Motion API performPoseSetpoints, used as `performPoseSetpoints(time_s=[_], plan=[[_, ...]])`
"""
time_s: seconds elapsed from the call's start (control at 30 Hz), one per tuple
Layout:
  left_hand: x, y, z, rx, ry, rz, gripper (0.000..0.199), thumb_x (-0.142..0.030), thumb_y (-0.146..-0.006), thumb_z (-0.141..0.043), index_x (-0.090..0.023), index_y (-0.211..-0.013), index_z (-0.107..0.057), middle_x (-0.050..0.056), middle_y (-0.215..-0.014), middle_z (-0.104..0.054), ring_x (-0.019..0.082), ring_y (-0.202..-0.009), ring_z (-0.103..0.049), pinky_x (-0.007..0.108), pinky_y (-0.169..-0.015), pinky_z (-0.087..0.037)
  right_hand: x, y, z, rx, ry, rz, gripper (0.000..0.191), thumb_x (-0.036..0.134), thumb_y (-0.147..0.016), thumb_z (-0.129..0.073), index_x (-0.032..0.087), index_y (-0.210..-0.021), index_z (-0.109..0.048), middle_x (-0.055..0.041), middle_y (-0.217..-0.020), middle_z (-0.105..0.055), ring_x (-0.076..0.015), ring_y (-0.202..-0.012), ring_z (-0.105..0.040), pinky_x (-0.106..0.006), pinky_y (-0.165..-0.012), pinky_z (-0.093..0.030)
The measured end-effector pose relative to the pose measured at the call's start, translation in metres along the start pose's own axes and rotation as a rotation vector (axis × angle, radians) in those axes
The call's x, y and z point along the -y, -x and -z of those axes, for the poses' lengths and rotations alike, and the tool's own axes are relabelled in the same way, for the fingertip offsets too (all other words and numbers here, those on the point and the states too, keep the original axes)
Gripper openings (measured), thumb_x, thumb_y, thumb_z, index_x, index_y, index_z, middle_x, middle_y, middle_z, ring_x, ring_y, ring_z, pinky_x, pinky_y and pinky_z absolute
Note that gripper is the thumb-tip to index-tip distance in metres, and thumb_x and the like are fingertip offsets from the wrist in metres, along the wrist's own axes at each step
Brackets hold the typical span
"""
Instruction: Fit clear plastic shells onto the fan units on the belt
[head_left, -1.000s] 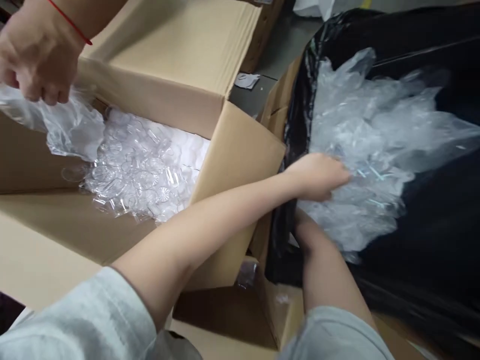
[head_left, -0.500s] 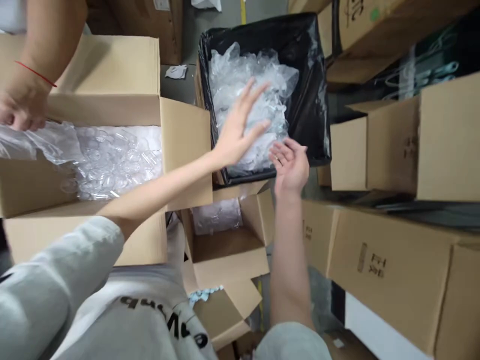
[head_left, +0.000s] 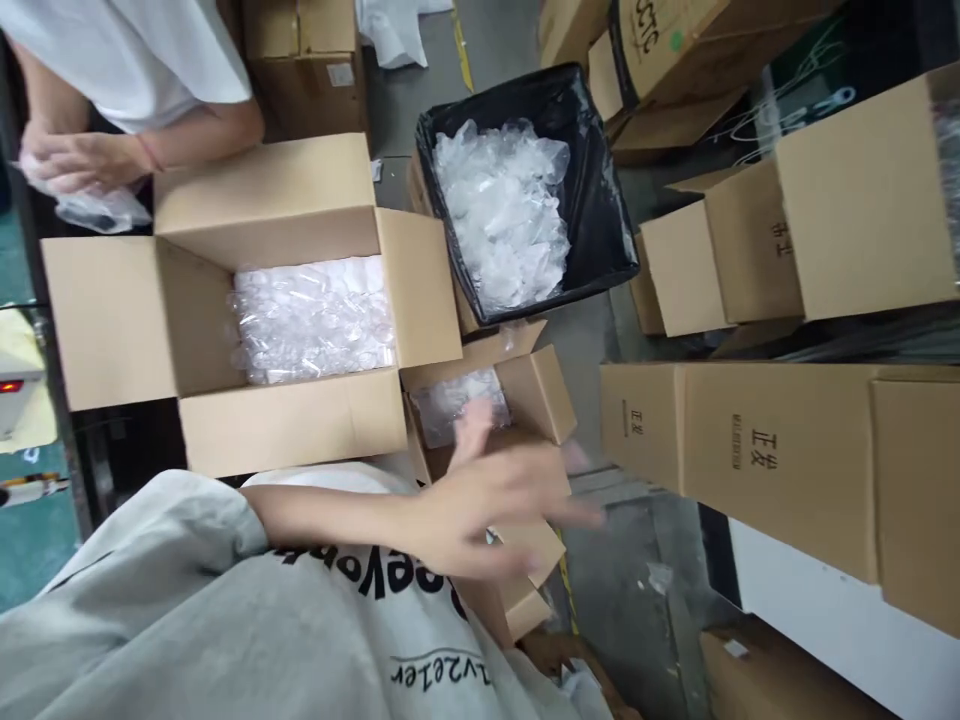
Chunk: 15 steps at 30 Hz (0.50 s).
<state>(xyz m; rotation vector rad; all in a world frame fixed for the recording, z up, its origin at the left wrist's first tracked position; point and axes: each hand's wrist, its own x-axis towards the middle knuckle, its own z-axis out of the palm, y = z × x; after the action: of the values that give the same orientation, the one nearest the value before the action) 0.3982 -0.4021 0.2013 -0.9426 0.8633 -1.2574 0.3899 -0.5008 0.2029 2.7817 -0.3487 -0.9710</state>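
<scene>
My left hand [head_left: 480, 510] reaches across my front, blurred, its fingers spread and nothing seen in them. Below it are the small open carton [head_left: 536, 395], with a clear plastic pack [head_left: 457, 400] inside, and a lower open carton [head_left: 544, 550]. Blurred fingertips beyond my left hand may belong to my right hand, which is otherwise hidden. Ahead stands a bin lined with a black bag [head_left: 600, 200], heaped with crumpled clear plastic [head_left: 506, 220]. A large open carton [head_left: 420, 290] to the left holds many clear plastic pieces [head_left: 315, 320].
At the upper left a co-worker's hands [head_left: 82, 165] hold a clear plastic bag [head_left: 105, 210]. Tall cartons [head_left: 795, 460] line the right side. Another hand [head_left: 551, 650] shows at the bottom, its owner unclear. Grey floor [head_left: 645, 590] has yellow tape [head_left: 463, 55].
My left hand has moved from over the black-lined bin down towards my body. My right forearm no longer shows. The co-worker's hand has left the large carton, and the view has shifted.
</scene>
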Motion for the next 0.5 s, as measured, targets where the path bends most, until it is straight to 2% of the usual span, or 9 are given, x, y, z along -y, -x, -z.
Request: performPoseSetpoints(time_s=[0.07, 0.13, 0.17, 0.2, 0.27, 0.3, 0.4, 0.47, 0.5], plan=[[0.009, 0.046, 0.019, -0.044, -1.072, -0.206, 0.041, -0.038, -0.096, -0.057, -0.026, -0.132, -0.07, 0.004, -0.151, -0.059, 0.024, -0.159, -0.029, 0.046, -0.131, -0.025, 0.015, 0.023, -0.004, -0.039, -0.218, 0.074, 0.04, 0.048, -0.101, -0.06, 0.015, -0.122, -0.069, -0.0122, -0.129, -0.07, -0.0269, -0.123, -0.066, -0.054, -0.107, -0.051], [0.004, 0.095, 0.037, -0.198, -2.238, -0.528, 0.066, -0.061, -0.089, -0.062, -0.024, -0.143, -0.061, 0.008, -0.166, -0.04, 0.037, -0.162, -0.011, 0.061, -0.131, -0.008, 0.035, 0.043, -0.005, -0.092, -0.423, 0.17, 0.042, 0.051, -0.1, -0.057, 0.018, -0.122, -0.07, -0.0123, -0.13, -0.071, -0.0279, -0.128, -0.064, -0.056, -0.11, -0.048], [0.0, 0.119, 0.046, -0.357, -2.633, -0.727, 0.077, -0.069, -0.087, -0.057, -0.021, -0.147, -0.057, 0.011, -0.168, -0.033, 0.041, -0.161, -0.01, 0.066, -0.129, -0.006, 0.048, 0.052, -0.006, -0.12, -0.491, 0.233, 0.044, 0.052, -0.1, -0.054, 0.02, -0.123, -0.071, -0.0119, -0.132, -0.071, -0.028, -0.131, -0.062, -0.056, -0.111, -0.048], [-0.002, 0.144, 0.056, -0.538, -2.845, -0.929, 0.081, -0.071, -0.09, -0.052, -0.018, -0.151, -0.052, 0.015, -0.169, -0.029, 0.042, -0.161, -0.012, 0.067, -0.128, -0.006, 0.064, 0.062, -0.009, -0.141, -0.564, 0.307, 0.046, 0.054, -0.099, -0.051, 0.021, -0.125, -0.071, -0.0118, -0.133, -0.07, -0.028, -0.133, -0.061, -0.055, -0.111, -0.047], [0.0, 0.193, 0.081, -0.834, -2.977, -1.238, 0.074, -0.062, -0.099, -0.041, -0.017, -0.158, -0.041, 0.017, -0.169, -0.029, 0.037, -0.16, -0.02, 0.063, -0.129, -0.008, 0.104, 0.083, -0.021, -0.114, -0.826, 0.496, 0.051, 0.057, -0.098, -0.048, 0.023, -0.13, -0.068, -0.0124, -0.137, -0.068, -0.0281, -0.135, -0.059, -0.054, -0.111, -0.048], [0.004, 0.216, 0.095, -0.946, -2.966, -1.345, 0.069, -0.055, -0.102, -0.039, -0.019, -0.16, -0.037, 0.017, -0.168, -0.032, 0.035, -0.159, -0.024, 0.062, -0.129, -0.01, 0.127, 0.095, -0.032, -0.034, -1.043, 0.602, 0.054, 0.059, -0.098, -0.047, 0.023, -0.133, -0.066, -0.0134, -0.14, -0.066, -0.0287, -0.135, -0.059, -0.054, -0.111, -0.049], [0.016, 0.283, 0.138, -1.234, -2.794, -1.566, 0.06, -0.041, -0.102, -0.046, -0.024, -0.159, -0.039, 0.015, -0.164, -0.041, 0.035, -0.157, -0.031, 0.063, -0.127, -0.021, 0.194, 0.123, -0.077, 0.385, -1.636, 0.764, 0.058, 0.063, -0.097, -0.045, 0.023, -0.136, -0.063, -0.0153, -0.142, -0.064, -0.0292, -0.129, -0.064, -0.052, -0.106, -0.052], [0.02, 0.329, 0.169, -1.35, -2.572, -1.739, 0.057, -0.034, -0.1, -0.05, -0.023, -0.155, -0.045, 0.017, -0.165, -0.04, 0.035, -0.152, -0.039, 0.057, -0.122, -0.035, 0.237, 0.128, -0.107, 0.489, -1.636, 0.793, 0.049, 0.06, -0.096, -0.051, 0.023, -0.124, -0.067, -0.0151, -0.133, -0.069, -0.0283, -0.118, -0.069, -0.049, -0.1, -0.056], [0.021, 0.352, 0.187, -1.372, -2.45, -1.834, 0.054, -0.032, -0.099, -0.051, -0.022, -0.152, -0.049, 0.018, -0.163, -0.043, 0.034, -0.148, -0.045, 0.052, -0.119, -0.041, 0.259, 0.126, -0.118, 0.469, -1.552, 0.842, 0.045, 0.059, -0.094, -0.055, 0.021, -0.116, -0.07, -0.0152, -0.126, -0.072, -0.0282, -0.112, -0.071, -0.047, -0.096, -0.057]])
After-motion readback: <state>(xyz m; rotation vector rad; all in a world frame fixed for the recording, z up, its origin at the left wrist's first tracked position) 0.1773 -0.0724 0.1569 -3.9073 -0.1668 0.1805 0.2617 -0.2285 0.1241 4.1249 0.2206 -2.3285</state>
